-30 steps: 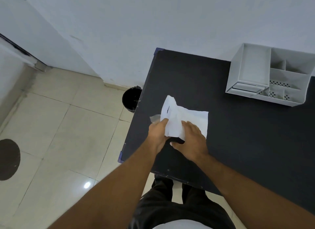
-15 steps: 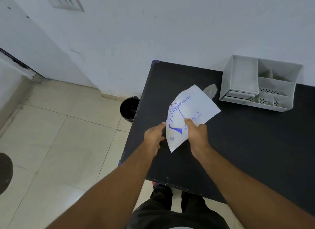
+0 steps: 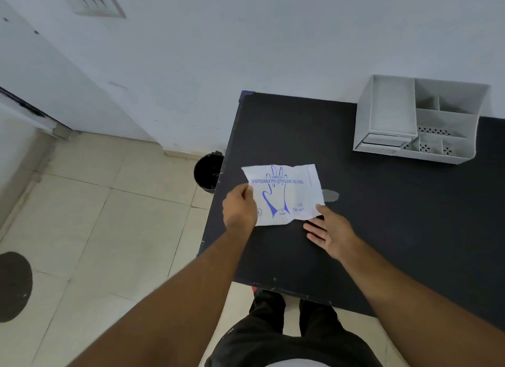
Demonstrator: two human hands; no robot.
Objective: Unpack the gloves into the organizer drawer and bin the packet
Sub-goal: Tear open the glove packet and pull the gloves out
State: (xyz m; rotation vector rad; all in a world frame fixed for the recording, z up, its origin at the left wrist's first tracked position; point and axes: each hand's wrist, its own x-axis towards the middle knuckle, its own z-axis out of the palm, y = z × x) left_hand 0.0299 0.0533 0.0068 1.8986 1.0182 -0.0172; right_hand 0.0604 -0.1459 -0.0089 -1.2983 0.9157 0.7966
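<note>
The white glove packet (image 3: 284, 194), printed with a blue hand and "disposable polyethylene gloves", is held flat, printed side up, just above the black table (image 3: 382, 230). My left hand (image 3: 239, 206) pinches its left edge. My right hand (image 3: 329, 231) is open with fingers spread, palm up, and its thumb tip is at the packet's lower right corner. A small translucent grey piece (image 3: 330, 195) lies on the table just right of the packet. The white organizer (image 3: 393, 112) stands at the back right, its drawer (image 3: 382, 144) low at the front left.
A black bin (image 3: 207, 172) stands on the tiled floor against the table's left edge, near the wall. The table's near-left corner is just below my left wrist. My legs are under the front edge.
The packet went from crumpled under both hands to lifted in my right hand, then turned printed side up into my left hand. My right hand has let go and opened.
</note>
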